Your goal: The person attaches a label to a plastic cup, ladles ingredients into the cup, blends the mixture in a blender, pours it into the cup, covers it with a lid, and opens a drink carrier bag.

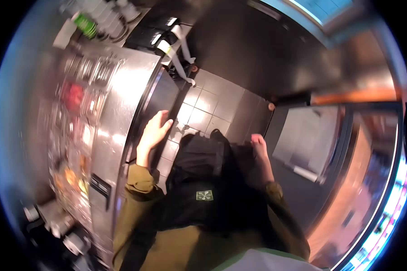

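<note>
My left hand (154,132) is beside the front edge of the steel counter (133,74), with fingers apart and nothing in them. Lower on the right, my right hand (259,145) hangs near a dark cabinet; its fingers look curled in and no object shows in it. Between the two hands is the black apron (194,176) on my body, bearing a small green-and-white emblem (204,195). Both arms have olive sleeves (142,185).
Clear food containers (83,99) line the counter on the left. Black printers (149,34) with hanging white paper strips (178,65) stand at its far end. Grey floor tiles (203,101) lie ahead. A glass-fronted unit (348,180) is at the right.
</note>
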`<state>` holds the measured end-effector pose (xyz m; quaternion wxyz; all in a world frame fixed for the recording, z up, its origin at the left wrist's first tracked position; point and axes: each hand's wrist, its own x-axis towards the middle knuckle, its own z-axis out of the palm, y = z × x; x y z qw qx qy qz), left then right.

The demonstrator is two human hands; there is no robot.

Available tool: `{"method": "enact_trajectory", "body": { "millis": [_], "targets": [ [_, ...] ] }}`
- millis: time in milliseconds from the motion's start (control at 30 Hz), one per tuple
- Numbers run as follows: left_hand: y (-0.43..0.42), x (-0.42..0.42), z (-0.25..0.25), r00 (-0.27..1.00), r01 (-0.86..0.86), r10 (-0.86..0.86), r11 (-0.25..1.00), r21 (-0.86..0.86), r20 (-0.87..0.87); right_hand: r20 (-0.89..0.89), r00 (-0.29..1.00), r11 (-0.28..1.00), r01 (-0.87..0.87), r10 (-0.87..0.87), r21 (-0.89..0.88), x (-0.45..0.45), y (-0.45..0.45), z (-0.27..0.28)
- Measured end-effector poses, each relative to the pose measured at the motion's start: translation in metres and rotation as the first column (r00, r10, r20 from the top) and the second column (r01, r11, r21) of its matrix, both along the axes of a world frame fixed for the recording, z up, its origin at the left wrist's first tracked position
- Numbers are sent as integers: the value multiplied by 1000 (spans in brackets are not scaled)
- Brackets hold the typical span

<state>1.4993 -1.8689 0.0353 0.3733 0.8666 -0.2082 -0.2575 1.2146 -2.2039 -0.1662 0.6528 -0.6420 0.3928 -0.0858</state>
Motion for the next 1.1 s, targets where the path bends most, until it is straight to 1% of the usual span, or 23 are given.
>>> {"method": "enact_trajectory", "body": {
  "millis": [33, 67, 100, 167, 233, 300, 333, 367, 400, 433, 500, 567, 633, 700, 767, 800, 833, 900, 933, 1033, 1067, 1100],
  "targets": [
    [-9, 13, -1, 996, -85, 84, 996, -37, -42, 2, 984, 984, -178, 178, 30, 71, -30, 35],
    [-17, 28, -4, 985, -166, 164, 986, -32, -51, 18, 954, 953, -299, 300, -42, 139, -56, 43],
    [-11, 19, -3, 974, -225, 223, 974, -40, -41, 93, 908, 911, -398, 408, -110, 178, -55, 68],
    [-17, 24, -9, 945, -325, 325, 946, 11, 47, 96, 842, 846, -519, 531, -122, 264, -61, 76],
    [-34, 50, -28, 926, -378, 378, 926, -14, -11, 26, 705, 701, -699, 709, -142, 352, -57, 88],
    [-68, 82, -27, 852, -492, 467, 869, -56, -235, 140, 660, 670, -741, 738, -35, 420, -42, 87],
    [-75, 94, -37, 832, -514, 479, 855, -66, -282, 171, 634, 641, -767, 754, 19, 440, -31, 87],
    [-82, 108, -53, 837, -519, 487, 851, -79, -249, 198, 602, 600, -796, 773, 76, 463, -23, 88],
    [-92, 122, -61, 814, -553, 519, 830, -72, -261, 200, 582, 574, -813, 789, 100, 485, -16, 67],
    [-103, 135, -66, 787, -589, 554, 806, -61, -271, 88, 580, 557, -808, 810, 194, 506, -4, 75],
    [-121, 150, -68, 826, -563, 541, 795, -224, -157, 98, 516, 503, -855, 851, 125, 544, 11, 8],
    [-138, 161, -52, 725, -656, 593, 750, -88, -350, 49, 510, 496, -851, 859, 172, 567, 28, -16],
    [-145, 167, -60, 777, -621, 597, 780, -84, -199, 66, 534, 511, -832, 843, 215, 577, 40, -16],
    [-152, 173, -68, 734, -669, 646, 741, -59, -207, 53, 566, 537, -805, 823, 252, 586, 52, -13],
    [-155, 179, -78, 691, -706, 684, 708, -16, -235, 179, 467, 423, -875, 866, 235, 586, 47, -39],
    [-156, 182, -80, 692, -712, 697, 702, -17, -190, 185, 422, 372, -893, 887, 252, 585, 44, -41],
    [-161, 189, -82, 659, -750, 739, 660, -47, -139, 192, 376, 320, -909, 906, 267, 586, 42, -33],
    [-174, 205, -85, 579, -812, 814, 572, -116, -43, 98, 277, 224, -903, 956, 367, 586, 31, -4],
    [-179, 215, -85, 538, -842, 843, 537, -50, -18, 165, 257, 211, -945, 952, 252, 586, 29, 6],
    [-188, 240, -85, 541, -798, 762, 599, -69, 356, 70, 206, 185, -956, 976, 226, 586, 26, 17],
    [-189, 246, -89, 539, -788, 730, 613, -55, 420, 13, 174, 166, -957, 985, 237, 588, 24, 20],
    [-190, 250, -94, 535, -778, 694, 627, -39, 481, 89, 172, 147, -959, 981, 241, 589, 22, 21]
  ]
}}
